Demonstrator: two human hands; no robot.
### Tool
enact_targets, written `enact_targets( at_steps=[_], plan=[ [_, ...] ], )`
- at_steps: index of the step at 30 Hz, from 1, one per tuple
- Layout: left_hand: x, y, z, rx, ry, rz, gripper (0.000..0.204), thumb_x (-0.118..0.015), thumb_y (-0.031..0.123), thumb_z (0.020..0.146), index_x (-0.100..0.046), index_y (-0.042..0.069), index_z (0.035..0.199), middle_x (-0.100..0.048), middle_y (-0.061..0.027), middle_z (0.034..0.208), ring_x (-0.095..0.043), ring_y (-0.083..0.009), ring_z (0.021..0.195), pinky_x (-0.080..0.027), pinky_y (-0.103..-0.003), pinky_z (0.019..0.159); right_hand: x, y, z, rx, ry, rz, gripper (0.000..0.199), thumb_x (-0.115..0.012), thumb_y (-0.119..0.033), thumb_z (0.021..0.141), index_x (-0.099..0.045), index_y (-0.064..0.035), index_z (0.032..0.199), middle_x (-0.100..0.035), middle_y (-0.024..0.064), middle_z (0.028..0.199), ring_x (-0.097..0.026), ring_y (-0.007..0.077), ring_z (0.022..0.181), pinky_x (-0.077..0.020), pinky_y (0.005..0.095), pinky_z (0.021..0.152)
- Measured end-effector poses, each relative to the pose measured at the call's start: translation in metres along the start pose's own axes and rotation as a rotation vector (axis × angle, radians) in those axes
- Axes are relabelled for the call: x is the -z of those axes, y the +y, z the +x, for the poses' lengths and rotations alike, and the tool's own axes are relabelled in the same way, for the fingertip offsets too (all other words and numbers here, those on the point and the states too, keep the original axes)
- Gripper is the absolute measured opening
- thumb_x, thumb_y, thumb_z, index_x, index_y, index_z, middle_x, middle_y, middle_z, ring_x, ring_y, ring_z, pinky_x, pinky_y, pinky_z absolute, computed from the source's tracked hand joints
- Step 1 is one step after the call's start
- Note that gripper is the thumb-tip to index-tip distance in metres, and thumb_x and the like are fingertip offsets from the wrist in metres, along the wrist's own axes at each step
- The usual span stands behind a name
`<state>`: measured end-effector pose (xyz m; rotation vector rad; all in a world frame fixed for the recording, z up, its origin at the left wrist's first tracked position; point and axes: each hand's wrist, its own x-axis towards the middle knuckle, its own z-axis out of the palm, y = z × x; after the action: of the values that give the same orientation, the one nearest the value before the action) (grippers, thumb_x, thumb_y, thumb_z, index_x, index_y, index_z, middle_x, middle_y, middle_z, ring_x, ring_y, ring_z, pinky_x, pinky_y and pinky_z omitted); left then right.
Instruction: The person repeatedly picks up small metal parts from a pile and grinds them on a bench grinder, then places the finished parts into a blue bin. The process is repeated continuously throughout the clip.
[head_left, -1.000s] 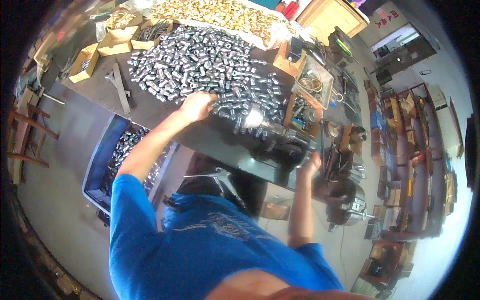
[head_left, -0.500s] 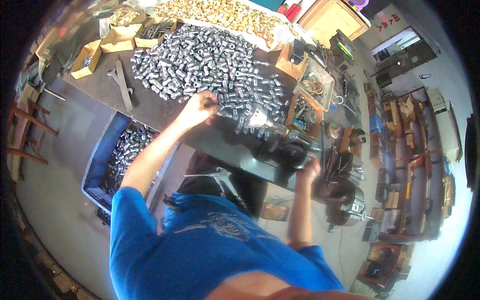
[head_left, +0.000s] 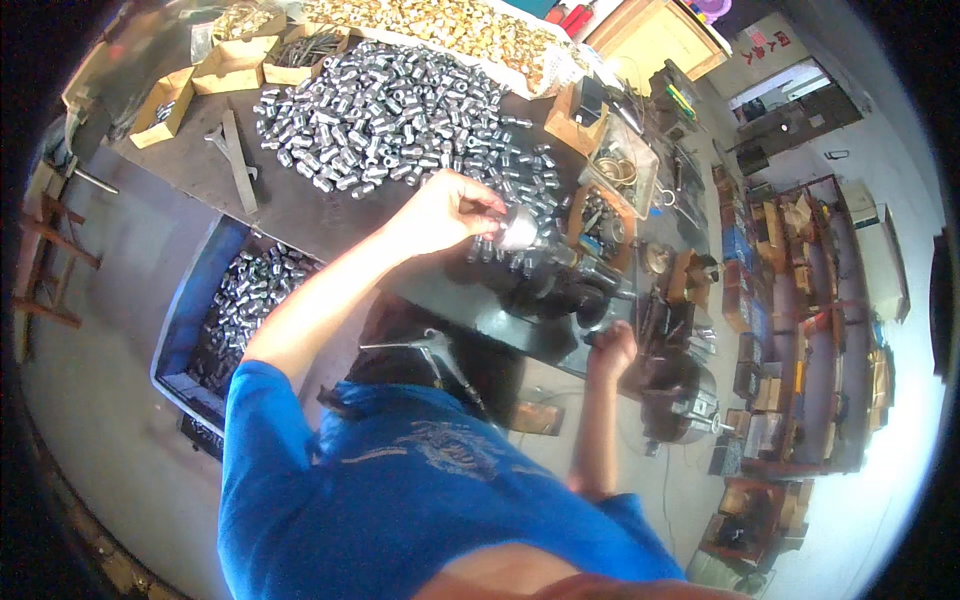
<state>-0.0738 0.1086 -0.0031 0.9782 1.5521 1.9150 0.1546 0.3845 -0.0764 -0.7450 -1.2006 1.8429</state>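
Observation:
My left hand [head_left: 452,212] is at the bright metal chuck [head_left: 518,231] of a small dark bench machine [head_left: 570,290]. Its fingers are pinched together against the chuck's left face, and whatever they hold is hidden. At the machine's near right side, my right hand [head_left: 613,350] is closed with curled fingers, over a dark part too unclear to name. Beyond my left hand, a large heap of silvery metal fittings [head_left: 380,115] spreads over the dark workbench [head_left: 310,225]. Several fittings lie close around the chuck.
Brass-coloured pieces [head_left: 440,30] cover the bench's far side. Small yellow boxes [head_left: 235,68] and a wrench [head_left: 218,140] beside a flat metal bar [head_left: 240,165] lie left. A blue crate [head_left: 178,345] of fittings stands below left. Wooden boxes [head_left: 578,112] and shelving [head_left: 810,330] are right.
My left hand has moved right from the near edge of the heap to the chuck. My right hand has shifted slightly down at the machine's side.

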Motion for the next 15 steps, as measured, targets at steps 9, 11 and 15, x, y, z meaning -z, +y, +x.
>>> enact_targets(
  at_steps=[9, 11, 15],
  plan=[
    [0.0, -0.002, -0.005, -0.067, 0.103, 0.092, 0.013, -0.057, 0.006, 0.086, -0.063, -0.005, 0.084, -0.063, -0.0082, 0.074, -0.059, -0.0108, 0.062, -0.048, -0.023, 0.059, -0.039, -0.076, 0.025, 0.113, -0.142, 0.056, 0.017, -0.041, -0.014, 0.086, -0.048, -0.0049, 0.074, -0.032, -0.0029, 0.054, -0.026, 0.0061, 0.043, -0.017, 0.0203, 0.038],
    [-0.006, -0.003, -0.006, -0.032, 0.16, 0.076, 0.021, -0.055, 0.013, 0.088, -0.063, -0.005, 0.08, -0.061, -0.007, 0.069, -0.057, -0.0096, 0.057, -0.045, -0.023, 0.055, -0.065, -0.077, 0.044, 0.113, -0.005, 0.11, 0.017, -0.038, -0.01, 0.086, -0.047, -0.0055, 0.073, -0.029, -0.0033, 0.052, -0.024, 0.006, 0.043, -0.017, 0.0214, 0.037],
    [-0.01, -0.004, -0.008, 0.027, 0.145, -0.016, 0.021, -0.056, 0.014, 0.088, -0.062, -0.005, 0.081, -0.059, -0.0052, 0.068, -0.056, -0.0089, 0.057, -0.046, -0.023, 0.056, -0.08, -0.049, 0.072, 0.271, -0.009, -0.134, 0.017, -0.04, -0.01, 0.083, -0.052, -0.0018, 0.074, -0.036, -0.0022, 0.053, -0.029, 0.0065, 0.043, -0.0213, 0.0201, 0.038]
  ],
)
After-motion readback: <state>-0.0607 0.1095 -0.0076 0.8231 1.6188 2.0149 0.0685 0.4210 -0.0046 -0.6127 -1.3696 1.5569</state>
